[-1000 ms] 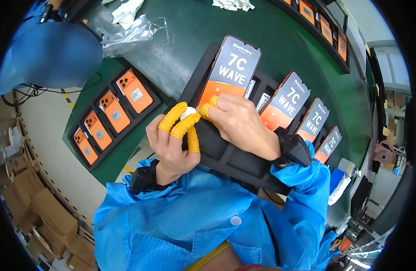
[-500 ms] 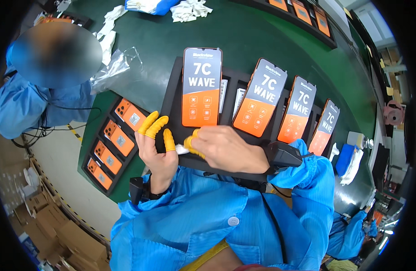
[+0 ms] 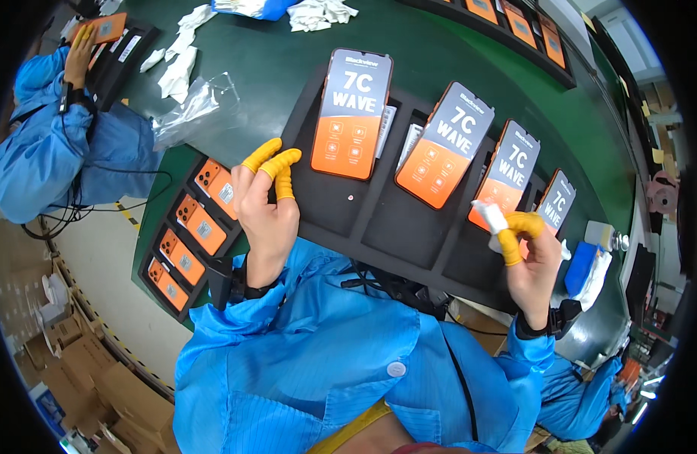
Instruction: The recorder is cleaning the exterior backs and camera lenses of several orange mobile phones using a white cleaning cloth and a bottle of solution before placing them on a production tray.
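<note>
A black foam tray [image 3: 335,219] lies in front of me. Several phones with grey and orange screens rest along its compartments, among them a phone [image 3: 353,113] at the left and a phone [image 3: 447,144] beside it. Yellow finger cots cover some fingertips of both hands. My left hand [image 3: 266,208] is at the tray's left edge, fingers stretched and thumb apart, with nothing visible in it. Over the tray's right part, my right hand [image 3: 536,261] pinches a small white cloth [image 3: 491,218] near another phone [image 3: 511,163]. A tiny pale speck [image 3: 350,197] lies in the left compartment.
At the left, a second black tray [image 3: 183,284] holds several orange phones, backs up. Beyond it lie a clear plastic bag [image 3: 193,113] and white cloths [image 3: 180,72]. A co-worker [image 3: 68,144] handles an orange phone far left. A blue pack [image 3: 581,266] sits at the right.
My right hand has moved right with the white cloth, away from the left compartment, uncovering the speck. My left hand has shifted slightly; its fingers stay at the tray edge.
</note>
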{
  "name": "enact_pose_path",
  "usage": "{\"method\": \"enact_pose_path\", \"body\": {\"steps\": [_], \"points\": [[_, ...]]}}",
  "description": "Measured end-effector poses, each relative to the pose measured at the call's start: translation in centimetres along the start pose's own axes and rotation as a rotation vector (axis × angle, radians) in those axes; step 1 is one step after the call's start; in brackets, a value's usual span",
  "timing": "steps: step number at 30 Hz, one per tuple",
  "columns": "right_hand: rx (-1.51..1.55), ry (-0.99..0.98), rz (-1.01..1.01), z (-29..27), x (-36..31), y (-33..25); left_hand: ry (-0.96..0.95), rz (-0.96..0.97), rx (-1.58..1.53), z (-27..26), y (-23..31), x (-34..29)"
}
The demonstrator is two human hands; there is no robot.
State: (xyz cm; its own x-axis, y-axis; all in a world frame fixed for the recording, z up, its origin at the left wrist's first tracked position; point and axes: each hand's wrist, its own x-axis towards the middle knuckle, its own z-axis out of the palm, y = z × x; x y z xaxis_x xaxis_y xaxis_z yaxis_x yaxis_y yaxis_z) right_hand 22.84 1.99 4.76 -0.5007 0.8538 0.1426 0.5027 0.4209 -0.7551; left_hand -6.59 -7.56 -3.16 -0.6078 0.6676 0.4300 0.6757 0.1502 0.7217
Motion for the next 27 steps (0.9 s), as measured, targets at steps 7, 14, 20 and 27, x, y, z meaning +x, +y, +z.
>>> {"method": "enact_pose_path", "body": {"steps": [7,14,20,27], "points": [[-0.159,0.415,0.116,-1.9,-4.0,2.2,-0.134,0.160,0.145,-0.4,-2.5,1.5],[-0.525,0.904,0.296,-8.1,-8.8,6.2,-0.294,0.030,-0.010,-2.0,-5.3,4.4],[-0.808,1.051,0.357,-12.0,-11.6,9.5,-0.340,0.053,0.123,-0.3,-5.9,7.2],[-0.896,0.967,0.387,-14.4,-10.0,14.0,-0.303,0.093,0.056,-0.9,-5.8,8.0]]}}
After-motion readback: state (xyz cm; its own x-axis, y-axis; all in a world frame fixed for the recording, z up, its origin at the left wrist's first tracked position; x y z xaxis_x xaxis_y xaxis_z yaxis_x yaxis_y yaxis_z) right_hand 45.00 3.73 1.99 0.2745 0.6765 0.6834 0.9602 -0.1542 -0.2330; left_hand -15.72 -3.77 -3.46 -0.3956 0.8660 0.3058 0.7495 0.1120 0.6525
